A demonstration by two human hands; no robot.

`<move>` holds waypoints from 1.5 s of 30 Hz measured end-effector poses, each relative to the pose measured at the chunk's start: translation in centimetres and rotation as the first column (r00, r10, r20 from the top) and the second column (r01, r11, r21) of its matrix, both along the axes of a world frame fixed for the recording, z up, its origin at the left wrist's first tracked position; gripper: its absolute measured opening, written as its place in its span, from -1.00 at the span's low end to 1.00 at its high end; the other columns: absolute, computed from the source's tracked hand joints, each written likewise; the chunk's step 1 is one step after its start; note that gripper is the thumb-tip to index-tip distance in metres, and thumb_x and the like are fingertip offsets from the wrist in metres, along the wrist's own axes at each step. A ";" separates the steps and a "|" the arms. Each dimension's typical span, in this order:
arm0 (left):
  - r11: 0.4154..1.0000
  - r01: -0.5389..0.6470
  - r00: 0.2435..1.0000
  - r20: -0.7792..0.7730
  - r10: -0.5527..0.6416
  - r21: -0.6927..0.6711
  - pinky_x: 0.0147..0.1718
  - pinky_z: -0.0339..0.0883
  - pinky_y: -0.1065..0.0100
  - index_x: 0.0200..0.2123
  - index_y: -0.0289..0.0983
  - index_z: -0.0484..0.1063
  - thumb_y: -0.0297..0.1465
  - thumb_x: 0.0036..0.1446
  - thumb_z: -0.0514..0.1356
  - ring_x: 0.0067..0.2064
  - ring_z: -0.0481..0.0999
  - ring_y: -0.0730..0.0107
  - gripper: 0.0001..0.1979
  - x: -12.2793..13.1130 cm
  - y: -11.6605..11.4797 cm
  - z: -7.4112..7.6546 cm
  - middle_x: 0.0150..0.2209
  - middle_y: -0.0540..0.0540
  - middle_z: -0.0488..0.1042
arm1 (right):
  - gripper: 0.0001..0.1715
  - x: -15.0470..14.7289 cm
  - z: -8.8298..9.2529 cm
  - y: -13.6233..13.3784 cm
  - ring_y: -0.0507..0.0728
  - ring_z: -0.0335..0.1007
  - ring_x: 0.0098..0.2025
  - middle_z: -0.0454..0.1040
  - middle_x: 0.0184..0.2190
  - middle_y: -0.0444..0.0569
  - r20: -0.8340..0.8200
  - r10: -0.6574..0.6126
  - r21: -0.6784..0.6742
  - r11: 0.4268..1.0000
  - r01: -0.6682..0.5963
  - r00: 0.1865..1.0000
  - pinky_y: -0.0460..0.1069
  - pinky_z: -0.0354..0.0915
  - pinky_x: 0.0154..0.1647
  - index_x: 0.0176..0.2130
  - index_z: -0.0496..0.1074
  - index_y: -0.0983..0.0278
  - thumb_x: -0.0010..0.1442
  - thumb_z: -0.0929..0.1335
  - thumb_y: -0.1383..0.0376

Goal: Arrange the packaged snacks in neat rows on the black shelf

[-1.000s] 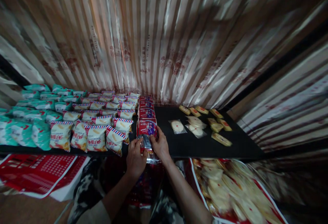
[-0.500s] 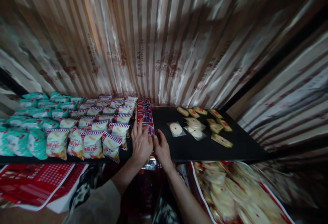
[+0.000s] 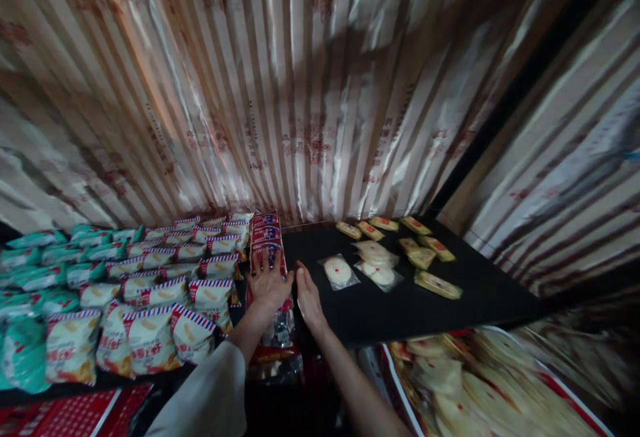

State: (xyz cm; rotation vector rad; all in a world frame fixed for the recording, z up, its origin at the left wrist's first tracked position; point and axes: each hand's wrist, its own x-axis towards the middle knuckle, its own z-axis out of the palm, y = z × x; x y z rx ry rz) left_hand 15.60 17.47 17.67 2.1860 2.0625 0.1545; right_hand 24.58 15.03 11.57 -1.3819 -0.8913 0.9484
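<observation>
A row of red snack packets (image 3: 265, 233) with blue prints runs from front to back along the black shelf (image 3: 345, 315). My left hand (image 3: 269, 285) lies palm down on top of the row, its fingers spread, hiding several packets. Beside the row's right side, my right hand (image 3: 309, 298) stands on edge with straight fingers and holds nothing. A silvery packet end (image 3: 278, 331) shows below my left wrist at the shelf's front. White snack bags (image 3: 151, 338) with striped tops stand in rows just left of the red packets.
Teal bags (image 3: 27, 350) fill the far left. On the right lie round white wrapped crackers (image 3: 338, 271) and several yellow packets (image 3: 439, 284). An opened bag of wrapped crackers (image 3: 450, 383) sits below the shelf's front. Striped plastic sheeting (image 3: 310, 103) hangs behind.
My left hand has moved from the front end onto the top of the red packets, fingers spreading. My right hand still stands at their right side. The camera view has shifted.
</observation>
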 end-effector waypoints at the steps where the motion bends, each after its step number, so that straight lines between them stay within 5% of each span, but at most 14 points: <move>1: 1.000 0.000 1.000 -0.011 0.001 0.017 0.08 0.05 -0.17 0.25 -0.05 0.00 -0.08 0.10 -0.02 0.32 -0.19 -0.08 -0.36 0.0 -0.1 -0.2 0.32 -0.13 -0.10 | -0.20 -0.1 -0.3 0.6 0.18 0.13 0.21 0.29 0.14 0.08 -0.039 0.003 0.008 1.000 -0.003 0.999 0.08 -0.01 0.25 0.10 0.31 0.31 0.10 0.18 -0.16; 15: 0.993 0.016 1.000 -0.027 -0.013 0.114 0.01 0.20 -0.07 0.24 -0.07 0.02 -0.16 0.10 0.01 0.31 -0.13 -0.07 -0.38 0.1 -0.4 -0.9 0.30 -0.12 0.00 | -0.15 -2.3 -0.8 2.0 0.20 0.29 0.11 0.43 0.02 0.00 -0.404 0.044 0.015 0.999 -0.041 0.914 0.06 0.18 0.14 0.00 0.42 0.25 0.05 0.14 -0.27; 30: 0.993 0.042 0.999 -0.003 -0.042 0.109 0.01 0.19 -0.07 0.21 -0.07 0.11 -0.20 0.10 0.03 0.30 -0.08 -0.07 -0.42 -1.8 0.2 -1.1 0.29 -0.15 0.02 | -0.17 -3.8 -1.5 2.9 0.18 0.32 0.08 0.43 0.02 0.02 -0.363 0.051 0.022 0.999 -0.046 0.930 0.05 0.19 0.13 0.03 0.40 0.26 0.08 0.13 -0.24; 36: 0.992 0.040 0.999 0.006 -0.041 0.119 0.04 0.15 -0.10 0.21 -0.06 0.10 -0.20 0.04 0.08 0.31 -0.11 -0.06 -0.38 -1.9 0.4 -1.5 0.30 -0.14 0.00 | -0.14 -1.6 -1.8 7.0 0.19 0.20 0.17 0.39 0.06 0.03 -0.194 -0.061 0.028 0.997 0.068 0.979 0.10 0.13 0.17 0.04 0.39 0.26 0.06 0.13 -0.26; 45: 0.993 0.030 0.999 0.035 -0.034 0.114 0.04 0.15 -0.09 0.20 -0.06 0.13 -0.21 0.04 0.09 0.29 -0.06 -0.05 -0.39 -2.0 0.7 -1.5 0.29 -0.13 0.01 | -0.11 -2.5 -1.1 10.6 0.18 0.25 0.14 0.34 0.10 0.03 -0.292 0.017 0.030 1.000 -0.009 0.956 0.05 0.18 0.13 0.08 0.34 0.30 0.07 0.12 -0.25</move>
